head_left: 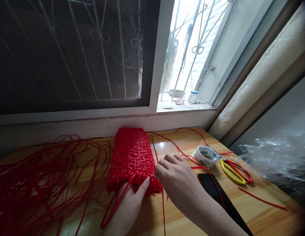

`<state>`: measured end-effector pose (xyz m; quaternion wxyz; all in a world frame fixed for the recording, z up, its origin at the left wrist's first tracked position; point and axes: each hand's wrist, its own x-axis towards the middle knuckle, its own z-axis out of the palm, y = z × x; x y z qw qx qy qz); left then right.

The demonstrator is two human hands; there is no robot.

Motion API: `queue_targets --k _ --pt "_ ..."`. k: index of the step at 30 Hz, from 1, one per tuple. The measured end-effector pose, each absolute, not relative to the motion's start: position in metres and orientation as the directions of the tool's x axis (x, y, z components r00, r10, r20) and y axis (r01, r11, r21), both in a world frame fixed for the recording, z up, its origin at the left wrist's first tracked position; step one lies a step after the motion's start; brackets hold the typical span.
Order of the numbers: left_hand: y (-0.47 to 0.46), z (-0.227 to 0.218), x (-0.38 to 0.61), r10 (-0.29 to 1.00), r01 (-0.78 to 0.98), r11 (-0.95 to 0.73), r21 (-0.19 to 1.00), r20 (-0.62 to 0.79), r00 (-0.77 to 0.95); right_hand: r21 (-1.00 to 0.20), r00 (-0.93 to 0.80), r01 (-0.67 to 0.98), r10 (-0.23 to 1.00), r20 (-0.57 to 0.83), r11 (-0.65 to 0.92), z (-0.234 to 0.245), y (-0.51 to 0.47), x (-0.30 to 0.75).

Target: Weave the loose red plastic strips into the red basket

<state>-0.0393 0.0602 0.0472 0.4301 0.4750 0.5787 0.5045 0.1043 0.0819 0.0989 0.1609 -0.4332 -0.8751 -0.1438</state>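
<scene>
A red woven basket [132, 147] of glossy plastic strands lies on its side, its near end facing me. My left hand [129, 203] grips the near rim, thumb on the outside and the other fingers hidden inside the opening. A loop of red strand [110, 214] hangs over that hand. At the basket's right near corner my right hand [171, 170] is closed, fingertips pinched against the weave on a thin red strand [163, 213]. The fingertips themselves are partly hidden.
Loose red strands [27, 190] heap on the left of the wooden table [192, 209]. Right of my hands are a tape roll [206, 156], scissors [232, 172] with yellow and red handles, and a black phone [216, 193]. Clear plastic wrap [277, 160] lies far right, below the window.
</scene>
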Motion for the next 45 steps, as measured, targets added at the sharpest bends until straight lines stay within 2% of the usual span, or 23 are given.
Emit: queue_targets --k 3,10,16,18,21,23,28,31,34,37,39,45 --pt "0.062 0.046 -0.035 0.978 0.014 0.068 0.998 -0.064 -0.196 0.138 -0.585 0.799 0.702 0.406 0.586 0.095 0.084 0.102" --pt "0.061 0.045 -0.044 0.972 -0.008 0.056 0.998 -0.057 -0.227 0.146 -0.622 0.761 0.649 0.438 0.632 0.086 0.079 0.094" --pt "0.063 0.041 -0.046 0.961 -0.081 0.097 0.992 -0.115 -0.250 0.141 -0.572 0.793 0.645 0.507 0.592 0.069 0.083 0.093" --pt "0.063 0.041 -0.047 0.973 -0.096 0.105 0.990 -0.122 -0.195 0.120 -0.558 0.795 0.639 0.529 0.594 0.064 0.082 0.093" --pt "0.063 0.040 -0.048 0.980 -0.131 0.190 0.973 -0.195 -0.030 0.101 -0.563 0.782 0.628 0.537 0.615 0.060 0.078 0.093" --pt "0.064 0.040 -0.047 0.971 -0.115 0.240 0.964 -0.240 0.015 0.101 -0.554 0.789 0.631 0.543 0.606 0.058 0.079 0.091" --pt "0.065 0.045 -0.042 0.985 -0.139 0.137 0.981 -0.149 -0.085 0.125 -0.554 0.798 0.636 0.538 0.589 0.057 0.087 0.089" --pt "0.065 0.048 -0.043 0.989 -0.158 0.102 0.982 -0.118 -0.093 0.088 -0.543 0.802 0.661 0.518 0.590 0.059 0.085 0.090" --pt "0.064 0.050 -0.047 0.986 -0.190 0.145 0.971 -0.159 -0.058 -0.006 -0.473 0.805 0.648 0.596 0.593 0.057 0.075 0.093" --pt "0.062 0.053 -0.048 0.973 -0.260 0.203 0.944 -0.224 -0.054 -0.054 -0.430 0.734 0.525 0.734 0.677 0.047 0.061 0.094" --pt "0.061 0.055 -0.048 0.965 -0.306 0.229 0.924 -0.258 -0.056 -0.051 -0.421 0.697 0.466 0.778 0.716 0.036 0.055 0.094" --pt "0.061 0.053 -0.046 0.969 -0.335 0.223 0.915 -0.246 -0.025 -0.080 -0.338 0.739 0.470 0.815 0.669 0.015 0.055 0.096"
